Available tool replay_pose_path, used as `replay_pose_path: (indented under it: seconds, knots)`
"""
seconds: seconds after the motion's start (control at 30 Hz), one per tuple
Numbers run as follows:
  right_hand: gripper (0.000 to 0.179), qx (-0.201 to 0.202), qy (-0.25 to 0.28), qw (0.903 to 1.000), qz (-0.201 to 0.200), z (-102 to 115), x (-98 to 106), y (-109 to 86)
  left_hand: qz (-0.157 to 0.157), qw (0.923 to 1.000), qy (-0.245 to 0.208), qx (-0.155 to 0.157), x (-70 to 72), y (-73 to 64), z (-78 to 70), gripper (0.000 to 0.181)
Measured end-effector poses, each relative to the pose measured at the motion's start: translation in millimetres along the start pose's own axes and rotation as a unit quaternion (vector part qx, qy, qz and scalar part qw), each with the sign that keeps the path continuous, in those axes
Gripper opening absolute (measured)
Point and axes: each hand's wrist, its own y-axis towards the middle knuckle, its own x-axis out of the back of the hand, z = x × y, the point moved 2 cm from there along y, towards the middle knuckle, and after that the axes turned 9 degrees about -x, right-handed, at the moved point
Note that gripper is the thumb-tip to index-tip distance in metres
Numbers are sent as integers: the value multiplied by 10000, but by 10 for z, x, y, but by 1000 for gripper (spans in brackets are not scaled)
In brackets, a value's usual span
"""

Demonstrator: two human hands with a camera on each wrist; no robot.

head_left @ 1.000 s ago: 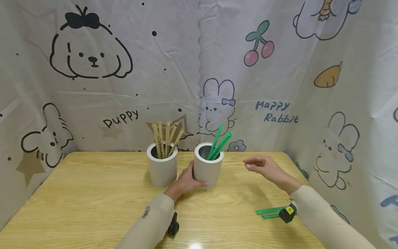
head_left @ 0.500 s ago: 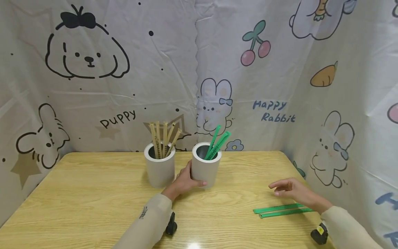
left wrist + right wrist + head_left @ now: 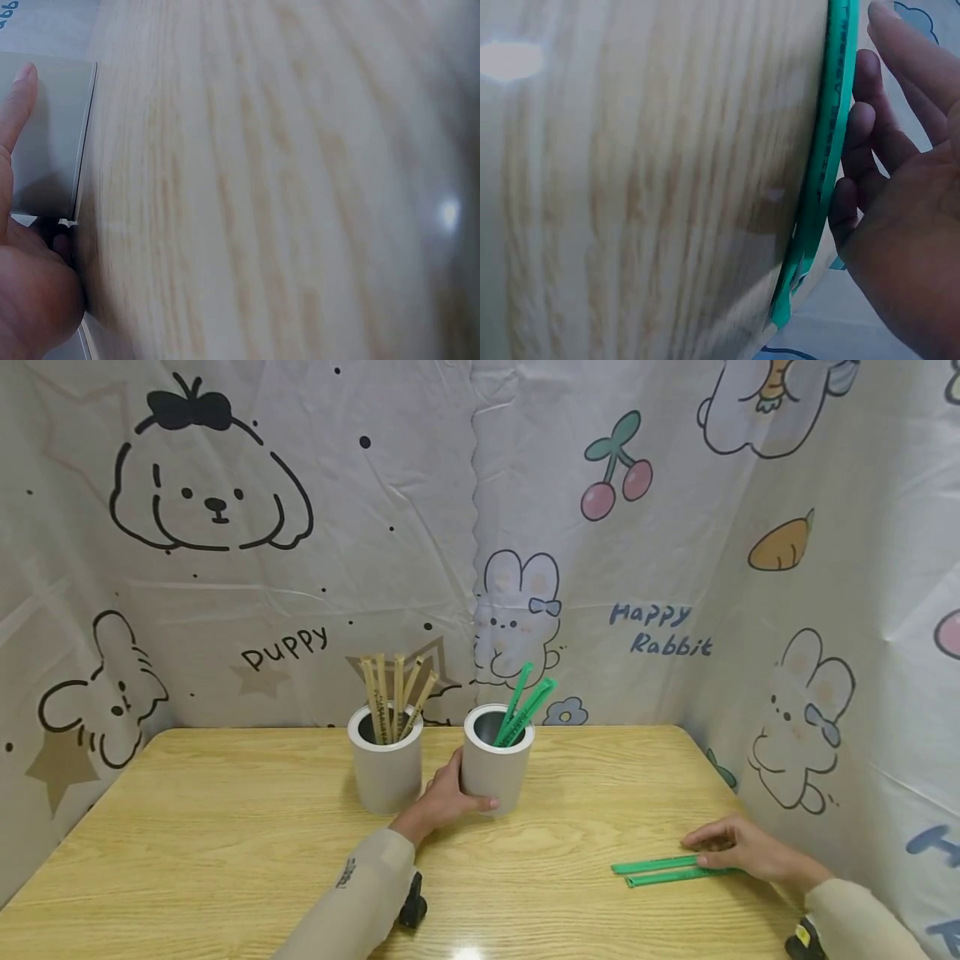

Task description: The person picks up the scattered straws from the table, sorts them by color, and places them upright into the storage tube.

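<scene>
My left hand (image 3: 444, 800) grips the lower side of a white cylindrical cup (image 3: 497, 781), thumb across its front. Several green paper-wrapped straws (image 3: 525, 714) lean inside that cup. On the table at the right lie a green straw (image 3: 651, 865) and, just nearer, a second green straw (image 3: 667, 878). Over their right ends hovers my right hand (image 3: 753, 853), its thumb close to the far straw. In the right wrist view a green straw (image 3: 826, 135) runs alongside the loosely bent fingers (image 3: 861, 124), with no pinch visible.
A second white cup (image 3: 387, 781), left of the held one, contains several tan wrapped straws (image 3: 393, 702). The wood-grain table (image 3: 225, 843) meets a printed cloth backdrop (image 3: 420, 568) at the back, and more cloth hangs along both sides.
My right hand has moved right and down from beside the cup to the green straws on the table. The left hand keeps its grip on the cup.
</scene>
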Motion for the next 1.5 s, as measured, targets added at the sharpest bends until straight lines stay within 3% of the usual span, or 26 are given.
replay_pose_path:
  seconds: [0.47, 0.6, 0.77, 0.9, 0.97, 1.0, 1.1, 1.17, 1.23, 1.33, 1.43, 1.5]
  knots:
    - [2, 119, -563, 9970, -518, 72, -39, 104, 41, 9999, 98, -17, 25, 8, 7, 112]
    - [3, 108, -619, 9928, -1024, 179, 36, 130, 70, 9999, 80, 1, 7, 7, 10, 111]
    - [17, -252, -329, 9819, -1848, 526, 145, 244, 40, 10000, 25, 12, -1, -3, 27, 111]
    - [18, -40, 705, 9732, -2186, 917, 142, 417, 0, 10000, 51, 57, 7, -13, 43, 112]
    - [12, 412, 1687, 9619, -2111, 1125, 107, 523, -10, 10000, 55, 78, 11, -20, 49, 112]
    - [13, 686, 2221, 9512, -2028, 1230, 82, 583, -16, 9999, 53, 84, 14, -23, 53, 112]
    - [23, 1499, 3656, 9021, -1737, 1560, -6, 760, -32, 10000, 40, 82, 25, -32, 60, 112]
    - [27, 1878, 4220, 8713, -1659, 1779, -72, 883, -39, 10000, 38, 58, 34, -28, 65, 112]
    - [27, 2084, 4536, 8505, -1656, 1982, -139, 999, -45, 10000, 50, 28, 45, -25, 60, 112]
    - [26, 2094, 4730, 8363, -1815, 2212, -242, 1175, -41, 10000, 77, -42, 52, -16, 42, 112]
    - [26, 1783, 4751, 8323, -2230, 2324, -364, 1339, 11, 9999, 47, -89, 38, -8, 25, 112]
    - [25, 1373, 4707, 8322, -2588, 2338, -460, 1442, 47, 9999, 22, -105, 22, -6, 13, 112]
